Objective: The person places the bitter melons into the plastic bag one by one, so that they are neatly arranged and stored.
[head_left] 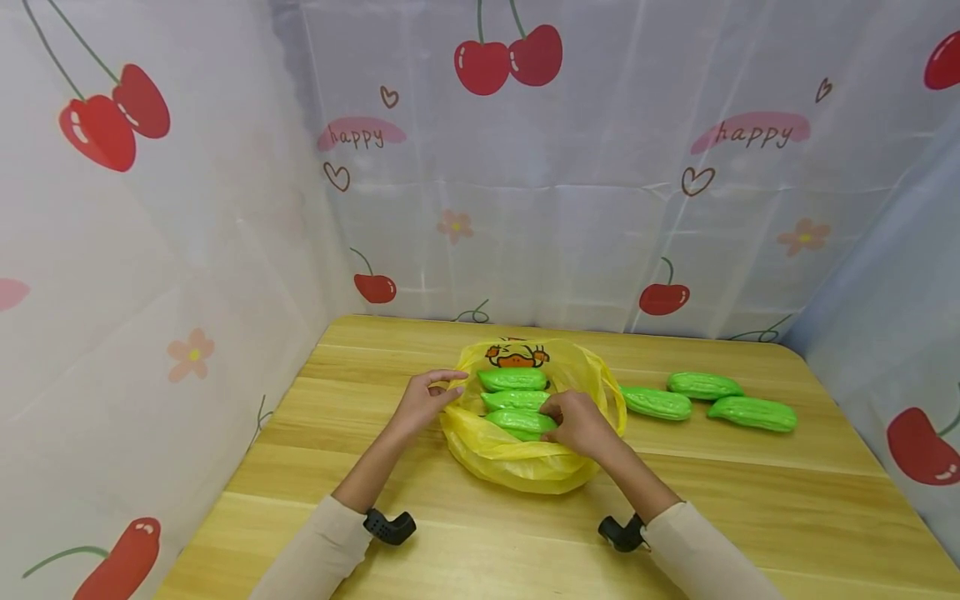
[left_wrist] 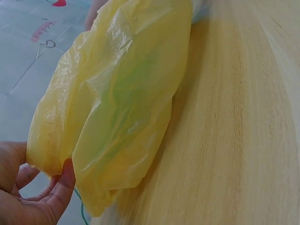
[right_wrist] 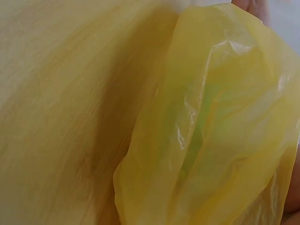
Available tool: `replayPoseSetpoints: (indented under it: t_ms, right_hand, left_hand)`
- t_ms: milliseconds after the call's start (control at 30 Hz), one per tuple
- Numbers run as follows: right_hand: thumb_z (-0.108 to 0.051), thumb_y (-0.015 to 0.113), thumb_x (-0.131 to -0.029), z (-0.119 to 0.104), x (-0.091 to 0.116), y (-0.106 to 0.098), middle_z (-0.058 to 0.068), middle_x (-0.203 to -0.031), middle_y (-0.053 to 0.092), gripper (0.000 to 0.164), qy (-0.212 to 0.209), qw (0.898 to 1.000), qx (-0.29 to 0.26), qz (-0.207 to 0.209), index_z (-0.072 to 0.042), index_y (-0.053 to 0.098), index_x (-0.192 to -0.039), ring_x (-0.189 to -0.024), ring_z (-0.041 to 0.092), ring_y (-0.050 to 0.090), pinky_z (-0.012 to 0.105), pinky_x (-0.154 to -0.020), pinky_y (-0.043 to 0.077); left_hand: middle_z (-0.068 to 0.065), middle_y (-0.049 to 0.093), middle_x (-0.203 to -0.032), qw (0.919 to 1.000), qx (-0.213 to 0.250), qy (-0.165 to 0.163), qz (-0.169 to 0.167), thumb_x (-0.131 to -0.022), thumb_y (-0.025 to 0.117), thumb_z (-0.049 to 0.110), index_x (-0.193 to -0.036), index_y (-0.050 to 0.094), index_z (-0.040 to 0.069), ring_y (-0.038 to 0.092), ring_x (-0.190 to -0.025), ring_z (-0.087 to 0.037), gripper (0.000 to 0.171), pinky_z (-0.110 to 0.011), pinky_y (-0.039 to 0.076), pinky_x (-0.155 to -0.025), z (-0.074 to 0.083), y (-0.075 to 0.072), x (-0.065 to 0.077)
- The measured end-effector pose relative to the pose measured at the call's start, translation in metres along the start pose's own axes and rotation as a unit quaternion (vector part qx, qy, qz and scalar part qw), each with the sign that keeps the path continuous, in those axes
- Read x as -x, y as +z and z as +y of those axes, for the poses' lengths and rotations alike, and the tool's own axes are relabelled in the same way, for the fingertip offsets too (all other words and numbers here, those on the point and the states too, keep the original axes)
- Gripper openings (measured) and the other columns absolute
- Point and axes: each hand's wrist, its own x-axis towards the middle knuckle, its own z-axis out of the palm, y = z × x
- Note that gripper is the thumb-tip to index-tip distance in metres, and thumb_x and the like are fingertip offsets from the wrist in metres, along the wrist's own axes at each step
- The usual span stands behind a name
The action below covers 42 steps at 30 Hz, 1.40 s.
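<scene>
A yellow plastic bag (head_left: 517,471) stands on the table with its mouth wide, a cartoon face printed on its far inner wall. Several bright green bitter melons, apparently toys, lie in a stack inside. My left hand (head_left: 422,404) pinches the bag's left rim between thumb and fingers; the left wrist view shows the thumb (left_wrist: 68,174) against the plastic. Reaching in over the right side, my right hand (head_left: 581,423) grips the right end of the front bitter melon (head_left: 520,420). In the right wrist view, the yellow plastic (right_wrist: 220,140) covers most of that hand.
Three more bitter melons lie right of the bag: one close beside it (head_left: 657,403), one farther back (head_left: 705,385), one at the far right (head_left: 752,413). The wooden table (head_left: 750,508) meets a cherry-printed curtain (head_left: 525,225) at the back and sides.
</scene>
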Motion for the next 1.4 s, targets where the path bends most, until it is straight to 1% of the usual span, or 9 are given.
replayPoseSetpoints:
  t_ms: [200,333,400,567,633,700,900,1133,1400]
  right_hand:
    - [-0.002,0.089,-0.074,-0.005,0.003,-0.003,0.012,-0.103,0.073,0.04,0.011,1.0,0.014,0.001,0.002,0.075,-0.111,-0.092,0.029,0.068,0.041,-0.078,0.057]
    - [-0.003,0.087,-0.078,-0.014,0.005,-0.012,0.017,-0.111,0.072,0.043,0.014,1.0,0.012,0.0,0.004,0.072,-0.117,-0.1,0.034,0.068,0.044,-0.082,0.057]
    - [-0.004,0.085,-0.08,-0.018,0.006,-0.019,0.019,-0.114,0.071,0.043,0.005,1.0,0.005,0.005,0.004,0.071,-0.12,-0.103,0.036,0.068,0.045,-0.084,0.057]
    - [-0.006,0.081,-0.086,-0.028,0.011,-0.043,0.02,-0.118,0.071,0.037,-0.027,0.999,-0.014,0.032,0.003,0.071,-0.121,-0.106,0.04,0.067,0.049,-0.085,0.057]
    - [-0.006,0.08,-0.087,-0.031,0.014,-0.053,0.019,-0.118,0.071,0.035,-0.035,0.998,-0.022,0.042,0.003,0.071,-0.12,-0.107,0.041,0.066,0.049,-0.084,0.057]
    - [-0.007,0.079,-0.088,-0.032,0.017,-0.062,0.019,-0.12,0.07,0.035,-0.035,0.998,-0.028,0.049,0.002,0.071,-0.121,-0.108,0.04,0.066,0.049,-0.084,0.057]
    - [-0.01,0.078,-0.09,-0.026,0.026,-0.084,0.018,-0.123,0.069,0.035,-0.011,0.997,-0.034,0.067,-0.001,0.071,-0.123,-0.109,0.039,0.067,0.043,-0.083,0.059]
    - [-0.014,0.076,-0.092,-0.012,0.035,-0.109,0.019,-0.128,0.067,0.036,0.019,0.994,-0.052,0.095,-0.002,0.07,-0.126,-0.102,0.037,0.071,0.041,-0.079,0.059]
    - [-0.03,0.074,-0.095,0.013,0.053,-0.135,0.021,-0.128,0.066,0.045,0.056,0.991,-0.051,0.114,-0.004,0.067,-0.132,-0.108,0.041,0.068,0.044,-0.082,0.058]
  left_hand:
    - [-0.006,0.065,-0.131,1.0,0.0,0.001,-0.002,-0.097,0.071,0.017,-0.123,0.074,0.01,0.041,-0.059,-0.014,0.028,-0.024,0.036,-0.055,-0.001,0.0,-0.001]
    - [-0.008,0.065,-0.131,1.0,0.005,0.003,-0.003,-0.096,0.072,0.016,-0.124,0.073,0.008,0.041,-0.059,-0.013,0.029,-0.023,0.036,-0.054,-0.001,0.0,-0.001]
    - [-0.011,0.065,-0.132,1.0,0.006,0.0,-0.001,-0.097,0.071,0.013,-0.124,0.072,0.005,0.041,-0.059,-0.013,0.029,-0.023,0.035,-0.054,0.006,0.001,0.002]
    - [-0.016,0.064,-0.133,1.0,0.006,-0.006,-0.001,-0.097,0.07,0.011,-0.127,0.07,0.0,0.04,-0.06,-0.015,0.032,-0.023,0.035,-0.055,0.007,0.002,0.001]
    - [-0.014,0.064,-0.133,0.9999,0.01,-0.001,-0.003,-0.096,0.071,0.014,-0.126,0.071,0.002,0.041,-0.06,-0.014,0.032,-0.023,0.035,-0.054,0.001,0.001,-0.001]
    - [-0.012,0.065,-0.132,0.9999,0.015,0.003,-0.002,-0.096,0.073,0.017,-0.125,0.072,0.005,0.041,-0.06,-0.014,0.032,-0.024,0.035,-0.054,0.0,0.0,-0.001]
    - [-0.007,0.066,-0.131,0.9999,0.01,0.004,-0.002,-0.096,0.073,0.019,-0.123,0.074,0.01,0.043,-0.061,-0.014,0.028,-0.024,0.037,-0.055,-0.002,0.0,-0.001]
    - [-0.006,0.065,-0.131,0.9999,0.013,-0.002,-0.004,-0.096,0.072,0.018,-0.124,0.073,0.009,0.043,-0.061,-0.014,0.029,-0.024,0.037,-0.055,-0.001,-0.001,-0.001]
    - [-0.008,0.065,-0.132,0.9998,0.016,-0.002,-0.007,-0.096,0.073,0.018,-0.124,0.074,0.01,0.044,-0.061,-0.014,0.03,-0.024,0.037,-0.055,-0.001,-0.001,0.0]
